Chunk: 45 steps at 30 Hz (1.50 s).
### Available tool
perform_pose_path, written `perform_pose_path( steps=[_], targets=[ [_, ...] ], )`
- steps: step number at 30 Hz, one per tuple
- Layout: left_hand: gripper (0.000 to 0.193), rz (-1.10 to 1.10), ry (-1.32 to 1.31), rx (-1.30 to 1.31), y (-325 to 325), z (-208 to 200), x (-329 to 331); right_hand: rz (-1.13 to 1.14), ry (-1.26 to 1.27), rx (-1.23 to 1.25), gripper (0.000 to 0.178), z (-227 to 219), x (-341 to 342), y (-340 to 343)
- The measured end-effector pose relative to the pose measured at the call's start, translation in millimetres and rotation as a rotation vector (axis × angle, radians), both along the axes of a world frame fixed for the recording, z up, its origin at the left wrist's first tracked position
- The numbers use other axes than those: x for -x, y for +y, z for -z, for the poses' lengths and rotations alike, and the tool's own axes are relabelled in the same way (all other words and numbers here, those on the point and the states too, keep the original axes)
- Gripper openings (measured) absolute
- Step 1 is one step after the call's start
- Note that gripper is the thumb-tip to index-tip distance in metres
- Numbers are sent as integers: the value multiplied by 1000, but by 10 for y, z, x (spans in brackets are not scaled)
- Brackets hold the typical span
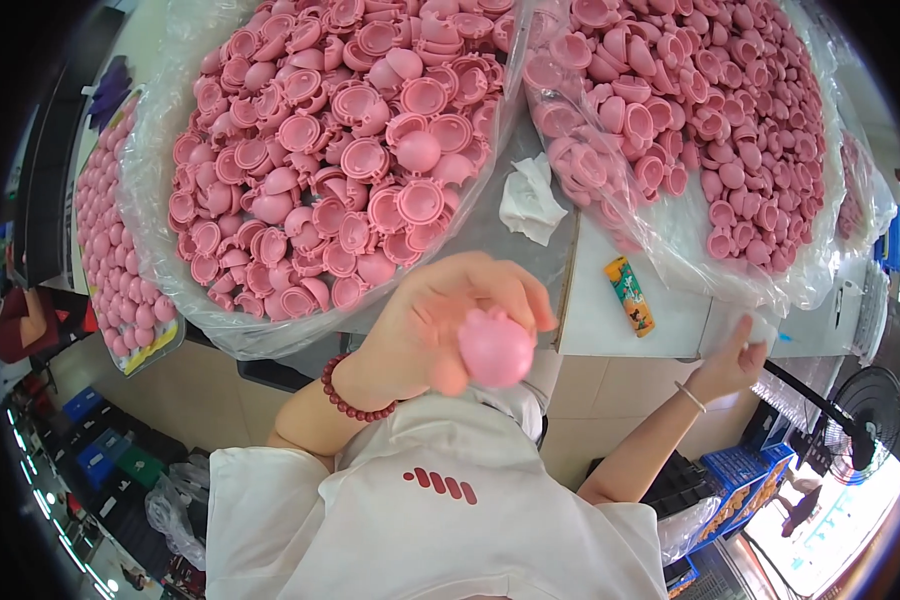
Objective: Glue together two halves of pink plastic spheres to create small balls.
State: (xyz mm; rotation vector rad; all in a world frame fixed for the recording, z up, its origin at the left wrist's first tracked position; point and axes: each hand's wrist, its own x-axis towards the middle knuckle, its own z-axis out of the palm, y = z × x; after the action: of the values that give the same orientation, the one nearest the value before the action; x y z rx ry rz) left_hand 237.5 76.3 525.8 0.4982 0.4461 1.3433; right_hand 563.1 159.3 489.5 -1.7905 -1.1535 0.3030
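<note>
My left hand, with a string of red beads at the wrist, holds a round pink plastic ball between thumb and fingers, above my lap. The ball looks closed, with small knobs on its upper edge. Off to the right, my right hand is at the table's front edge, its fingers bent together around a blurred whitish piece that I cannot make out. Ahead of my left hand, a large clear plastic bag lies open, full of pink hinged half-shells.
A second bag of pink shells fills the far right. Between the bags lies a crumpled white tissue; closer in is an orange and green packet. A tray of pink balls stands at left. A black fan is at right.
</note>
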Motion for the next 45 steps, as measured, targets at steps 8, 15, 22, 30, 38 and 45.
perform_pose_path(
  steps=[8, 15, 22, 30, 38, 45],
  targets=[
    [50, 168, -296, 60, -7, 25, 21, -390, 198, -293, 36, -305, 864, -378],
    [37, 63, -92, 27, -167, -13, 129, -707, 358, -247, 40, -287, 1252, -424],
    [28, -1323, 1939, 81, -606, -62, 1214, -600, 306, -233, 43, -285, 1158, -397],
    [24, -1350, 2125, 251, -791, -45, 2052, -667, 305, -168, 41, -266, 1210, -403],
    [16, -951, 2404, 172, -502, -37, 1773, -704, 306, -182, 41, -291, 1272, -500],
    [22, -612, 820, -225, -434, -169, 842, -875, 625, -93, 40, -416, 1340, -635]
  ],
)
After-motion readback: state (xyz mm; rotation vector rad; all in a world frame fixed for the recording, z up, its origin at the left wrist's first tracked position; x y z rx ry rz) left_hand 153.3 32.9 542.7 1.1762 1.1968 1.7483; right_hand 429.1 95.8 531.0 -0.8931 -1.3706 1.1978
